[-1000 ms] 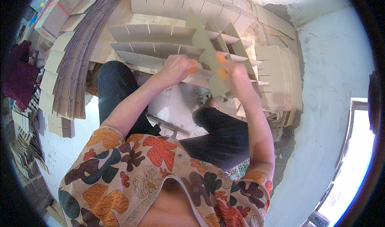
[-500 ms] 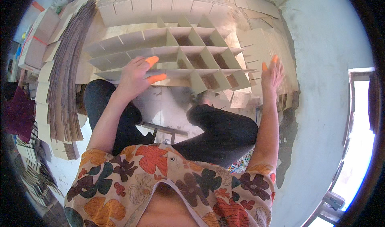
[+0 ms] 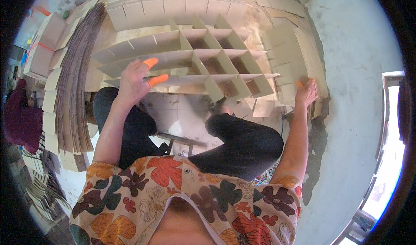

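I see my left hand [image 3: 132,81], two fingers capped in orange, resting open and flat on the near strip of the cardboard divider grid [image 3: 195,63], which stands assembled in front of my knees. My right hand [image 3: 307,92] lies open on a stack of slotted cardboard strips [image 3: 289,59] just right of the grid. Tall stacks of flat tan cardboard [image 3: 71,98] line the left side, some bundles [image 3: 41,50] tied with red string. A dark red cloth [image 3: 19,115] hangs at far left.

Tan cardboard grid [image 3: 203,67], orange fingertip covers [image 3: 154,71]
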`<state>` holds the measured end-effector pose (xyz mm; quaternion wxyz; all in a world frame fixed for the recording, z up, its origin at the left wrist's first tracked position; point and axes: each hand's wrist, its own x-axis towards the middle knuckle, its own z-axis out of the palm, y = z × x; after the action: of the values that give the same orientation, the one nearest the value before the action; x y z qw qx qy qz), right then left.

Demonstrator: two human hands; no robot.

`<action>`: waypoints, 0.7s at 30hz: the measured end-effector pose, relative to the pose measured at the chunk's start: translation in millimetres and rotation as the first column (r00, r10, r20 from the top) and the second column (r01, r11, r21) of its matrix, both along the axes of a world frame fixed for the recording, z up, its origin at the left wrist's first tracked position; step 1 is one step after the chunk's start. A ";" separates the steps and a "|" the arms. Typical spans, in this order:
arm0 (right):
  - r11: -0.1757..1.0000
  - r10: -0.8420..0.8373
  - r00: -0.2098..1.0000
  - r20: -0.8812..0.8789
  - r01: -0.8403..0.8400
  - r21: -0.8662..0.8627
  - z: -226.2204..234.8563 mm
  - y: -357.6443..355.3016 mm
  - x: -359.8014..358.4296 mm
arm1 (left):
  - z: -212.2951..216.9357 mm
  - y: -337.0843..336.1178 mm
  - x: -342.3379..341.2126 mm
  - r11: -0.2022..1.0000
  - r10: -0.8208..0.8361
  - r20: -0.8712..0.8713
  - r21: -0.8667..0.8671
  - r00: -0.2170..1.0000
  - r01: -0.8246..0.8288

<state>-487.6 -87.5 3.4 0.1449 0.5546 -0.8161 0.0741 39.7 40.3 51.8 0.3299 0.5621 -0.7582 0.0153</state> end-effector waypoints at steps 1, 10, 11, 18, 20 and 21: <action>1.000 0.011 1.000 0.030 -0.012 0.014 6.4 -0.6 1.1 | -2.2 0.5 3.1 1.000 0.009 -0.010 0.003 1.000 -0.009; 0.648 0.703 0.686 0.188 -0.510 -0.565 129.6 15.1 108.0 | -3.7 7.2 14.0 1.000 0.009 -0.040 0.020 0.999 -0.008; 0.593 0.763 0.622 0.176 -0.565 -0.574 147.3 29.1 140.7 | -7.1 7.5 14.9 0.998 0.004 -0.056 0.057 0.998 -0.001; 0.521 0.720 0.189 0.667 -0.783 -0.341 142.8 62.4 257.7 | -36.7 4.8 18.9 0.983 -0.043 -0.074 0.174 0.996 0.055; 0.436 0.792 0.200 0.577 -0.847 -0.304 135.5 63.7 272.9 | -37.6 5.1 17.6 0.988 -0.074 -0.119 0.123 0.990 0.089; 0.410 0.800 0.164 0.577 -0.852 -0.326 132.2 64.4 279.4 | -37.8 5.0 15.5 0.989 -0.095 -0.142 0.098 0.985 0.109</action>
<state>-208.2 -23.1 135.6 -0.2380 0.8441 -0.3751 0.3004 55.2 45.2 14.0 0.3514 0.5390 -0.7613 -0.0802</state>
